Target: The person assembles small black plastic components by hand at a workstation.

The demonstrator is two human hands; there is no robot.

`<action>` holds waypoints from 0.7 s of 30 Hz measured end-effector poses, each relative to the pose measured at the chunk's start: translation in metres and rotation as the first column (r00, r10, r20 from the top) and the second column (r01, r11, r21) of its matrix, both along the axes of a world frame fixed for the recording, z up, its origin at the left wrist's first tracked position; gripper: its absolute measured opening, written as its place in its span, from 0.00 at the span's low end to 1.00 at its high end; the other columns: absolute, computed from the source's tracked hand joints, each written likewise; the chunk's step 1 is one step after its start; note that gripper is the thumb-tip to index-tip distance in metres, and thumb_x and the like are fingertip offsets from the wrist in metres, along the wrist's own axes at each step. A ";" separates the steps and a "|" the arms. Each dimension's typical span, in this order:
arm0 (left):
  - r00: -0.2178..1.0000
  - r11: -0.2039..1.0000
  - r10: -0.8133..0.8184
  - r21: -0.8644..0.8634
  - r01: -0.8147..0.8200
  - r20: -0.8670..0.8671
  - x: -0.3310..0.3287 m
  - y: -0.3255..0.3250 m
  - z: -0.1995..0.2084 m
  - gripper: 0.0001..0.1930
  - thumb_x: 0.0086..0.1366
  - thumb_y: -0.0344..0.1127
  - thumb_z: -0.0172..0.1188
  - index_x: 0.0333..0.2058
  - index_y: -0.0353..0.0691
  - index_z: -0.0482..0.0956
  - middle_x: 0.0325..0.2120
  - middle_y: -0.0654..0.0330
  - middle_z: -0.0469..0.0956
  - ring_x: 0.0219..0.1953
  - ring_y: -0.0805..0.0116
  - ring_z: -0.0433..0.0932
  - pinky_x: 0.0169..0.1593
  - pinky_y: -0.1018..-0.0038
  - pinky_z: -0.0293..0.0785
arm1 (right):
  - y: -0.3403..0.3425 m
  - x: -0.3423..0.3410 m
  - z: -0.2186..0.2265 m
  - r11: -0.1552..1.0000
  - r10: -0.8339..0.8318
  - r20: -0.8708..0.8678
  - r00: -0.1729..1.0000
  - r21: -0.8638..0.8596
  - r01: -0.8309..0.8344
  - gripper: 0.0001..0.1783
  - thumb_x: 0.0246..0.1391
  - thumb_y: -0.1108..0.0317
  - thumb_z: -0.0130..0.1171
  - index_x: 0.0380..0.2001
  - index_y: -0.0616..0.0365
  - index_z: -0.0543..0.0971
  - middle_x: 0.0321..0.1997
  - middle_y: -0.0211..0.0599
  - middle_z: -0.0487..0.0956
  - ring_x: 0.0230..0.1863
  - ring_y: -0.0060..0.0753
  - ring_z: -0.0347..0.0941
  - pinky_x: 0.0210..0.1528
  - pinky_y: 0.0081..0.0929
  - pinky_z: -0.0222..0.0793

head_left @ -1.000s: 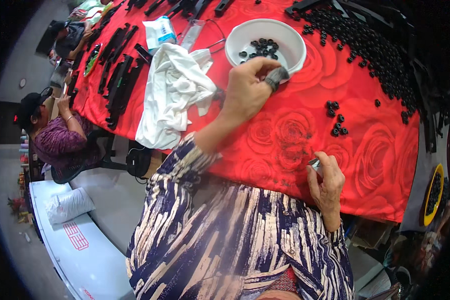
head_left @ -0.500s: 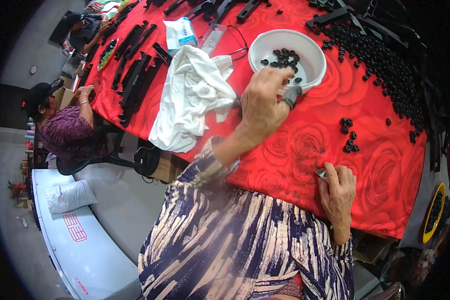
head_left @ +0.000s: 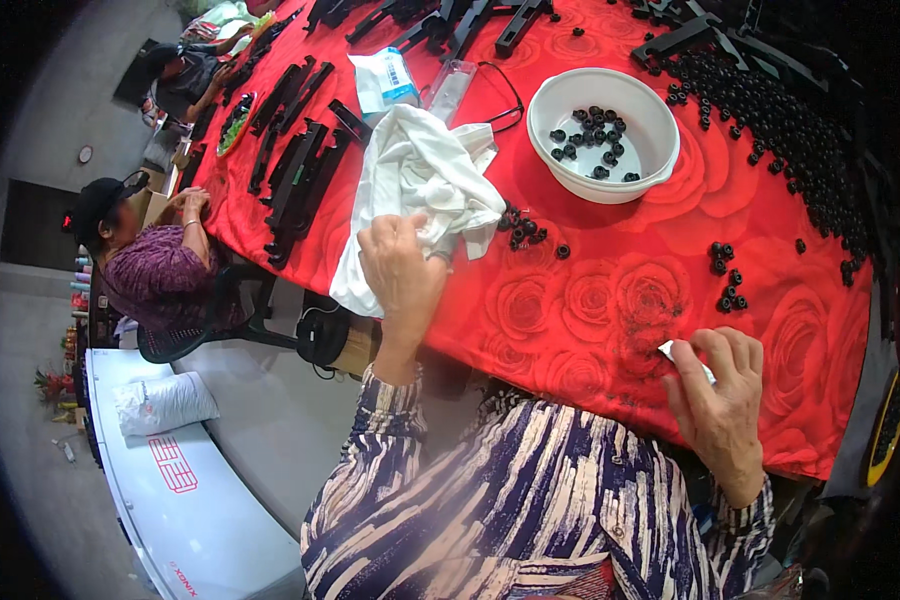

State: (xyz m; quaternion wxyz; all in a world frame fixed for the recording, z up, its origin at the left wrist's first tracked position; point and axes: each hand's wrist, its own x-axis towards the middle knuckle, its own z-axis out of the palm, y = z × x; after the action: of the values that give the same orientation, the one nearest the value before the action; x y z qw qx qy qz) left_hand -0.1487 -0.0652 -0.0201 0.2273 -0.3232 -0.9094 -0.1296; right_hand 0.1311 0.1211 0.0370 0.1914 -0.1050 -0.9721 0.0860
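Observation:
My left hand [head_left: 402,275] is over the near edge of a crumpled white cloth [head_left: 410,165], its fingers curled closed against the fabric. Low over the red tablecloth, my right hand [head_left: 725,405] pinches a small flat white piece [head_left: 667,350] with a pale, pointed end; its exact kind cannot be made out. Ahead of that hand lies a small group of black ring-like parts [head_left: 727,275]. Beside the cloth sits another cluster of the black parts [head_left: 523,228]. A white plastic bowl [head_left: 660,150] holds several more on its bottom.
A large heap of black parts [head_left: 800,150] covers the far right. Long black bars [head_left: 305,185] lie at left, near a tissue pack [head_left: 385,80] and eyeglasses [head_left: 510,95]. A co-worker in purple [head_left: 165,265] sits at left. A yellow-rimmed tray [head_left: 882,440] stands at right.
My left hand has left the bowl and moved left and nearer, down to the white cloth. My right hand has lifted and turned, still with the small piece. The whole view has shifted slightly.

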 end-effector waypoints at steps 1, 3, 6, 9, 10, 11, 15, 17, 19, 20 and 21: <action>0.999 1.000 0.015 -0.022 -0.014 0.036 -0.001 0.000 0.001 0.18 0.41 0.31 0.62 0.36 0.41 0.77 0.33 0.58 0.71 0.39 0.56 0.67 0.43 0.63 0.64 | -0.001 -0.006 0.004 0.997 0.083 0.008 0.997 -0.004 -0.083 0.21 0.31 0.71 0.64 0.36 0.61 0.75 0.36 0.38 0.71 0.41 0.41 0.67 0.41 0.38 0.59; 0.997 0.999 0.022 -0.049 -0.019 0.068 -0.003 0.000 0.001 0.18 0.40 0.27 0.59 0.35 0.40 0.78 0.34 0.57 0.71 0.39 0.55 0.66 0.45 0.64 0.64 | -0.005 -0.021 0.011 0.975 0.220 -0.027 0.975 0.016 -0.220 0.16 0.34 0.70 0.60 0.31 0.62 0.75 0.31 0.35 0.71 0.37 0.36 0.67 0.38 0.35 0.59; 0.997 0.999 0.010 -0.035 -0.008 0.071 -0.004 -0.003 -0.004 0.16 0.41 0.25 0.57 0.33 0.38 0.78 0.33 0.56 0.72 0.40 0.54 0.67 0.45 0.63 0.64 | -0.015 -0.042 0.021 0.929 0.367 0.161 0.916 -0.008 -0.371 0.14 0.38 0.71 0.56 0.33 0.62 0.74 0.30 0.34 0.68 0.36 0.34 0.66 0.37 0.33 0.60; 0.999 0.995 0.038 -0.091 -0.040 -0.018 -0.006 -0.007 -0.011 0.16 0.42 0.26 0.60 0.34 0.41 0.76 0.34 0.60 0.71 0.42 0.56 0.67 0.43 0.62 0.64 | -0.030 -0.077 0.015 0.845 0.529 0.159 0.834 -0.013 -0.534 0.11 0.40 0.69 0.53 0.29 0.62 0.73 0.27 0.33 0.67 0.33 0.31 0.65 0.35 0.31 0.60; 1.000 0.997 0.029 -0.065 -0.029 -0.013 -0.006 -0.003 -0.013 0.16 0.42 0.26 0.59 0.35 0.40 0.75 0.34 0.59 0.71 0.43 0.55 0.67 0.43 0.61 0.64 | -0.034 -0.088 0.011 0.857 0.511 0.157 0.845 -0.017 -0.515 0.11 0.40 0.69 0.53 0.29 0.62 0.73 0.27 0.33 0.67 0.33 0.31 0.65 0.35 0.31 0.60; 1.000 0.999 0.018 -0.039 -0.018 -0.005 -0.006 0.002 -0.015 0.16 0.42 0.25 0.57 0.35 0.40 0.74 0.34 0.59 0.72 0.43 0.55 0.67 0.43 0.60 0.64 | -0.037 -0.101 0.001 0.855 0.519 0.093 0.850 -0.024 -0.519 0.09 0.40 0.69 0.53 0.27 0.61 0.74 0.27 0.33 0.69 0.33 0.31 0.66 0.33 0.30 0.60; 0.999 0.999 -0.032 -0.026 0.032 0.006 -0.006 0.008 -0.009 0.18 0.43 0.23 0.55 0.37 0.39 0.72 0.35 0.58 0.73 0.43 0.54 0.68 0.44 0.59 0.64 | -0.055 -0.155 -0.039 0.831 0.529 -0.123 0.840 -0.125 -0.542 0.07 0.41 0.68 0.53 0.24 0.60 0.75 0.29 0.36 0.73 0.36 0.34 0.70 0.31 0.30 0.63; 0.999 0.999 0.009 -0.032 -0.008 0.049 -0.009 0.007 -0.009 0.19 0.42 0.22 0.53 0.38 0.39 0.72 0.35 0.57 0.73 0.42 0.54 0.69 0.44 0.58 0.63 | -0.064 -0.176 -0.053 0.846 0.486 -0.126 0.865 -0.179 -0.502 0.08 0.43 0.69 0.53 0.25 0.61 0.76 0.31 0.38 0.74 0.39 0.35 0.70 0.32 0.31 0.65; 0.997 1.000 -0.017 0.021 0.016 0.069 -0.006 0.003 -0.005 0.20 0.42 0.21 0.52 0.39 0.39 0.71 0.35 0.56 0.73 0.42 0.53 0.69 0.43 0.58 0.63 | -0.072 -0.182 -0.060 0.852 0.468 -0.155 0.870 -0.183 -0.490 0.07 0.41 0.68 0.53 0.25 0.60 0.74 0.31 0.37 0.71 0.37 0.35 0.68 0.32 0.30 0.63; 0.995 0.996 -0.046 0.081 0.039 0.089 -0.005 0.002 -0.004 0.21 0.42 0.20 0.52 0.40 0.38 0.71 0.35 0.56 0.73 0.41 0.53 0.69 0.43 0.58 0.63 | -0.075 -0.184 -0.061 0.860 0.448 -0.180 0.876 -0.182 -0.478 0.07 0.40 0.68 0.53 0.24 0.59 0.72 0.30 0.36 0.69 0.36 0.35 0.66 0.31 0.30 0.62; 0.995 0.996 -0.042 0.076 0.035 0.089 -0.004 0.001 -0.002 0.21 0.42 0.20 0.52 0.40 0.38 0.71 0.35 0.56 0.73 0.41 0.53 0.69 0.43 0.58 0.63 | -0.076 -0.184 -0.063 0.857 0.451 -0.182 0.874 -0.186 -0.481 0.07 0.40 0.68 0.53 0.24 0.59 0.72 0.30 0.36 0.69 0.36 0.35 0.66 0.31 0.30 0.62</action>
State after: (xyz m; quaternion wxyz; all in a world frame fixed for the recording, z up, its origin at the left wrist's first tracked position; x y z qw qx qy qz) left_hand -0.1524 -0.0642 -0.0217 0.1953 -0.3256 -0.9070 -0.1824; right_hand -0.0525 0.0452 -0.0258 0.2154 0.1187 -0.9375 0.2460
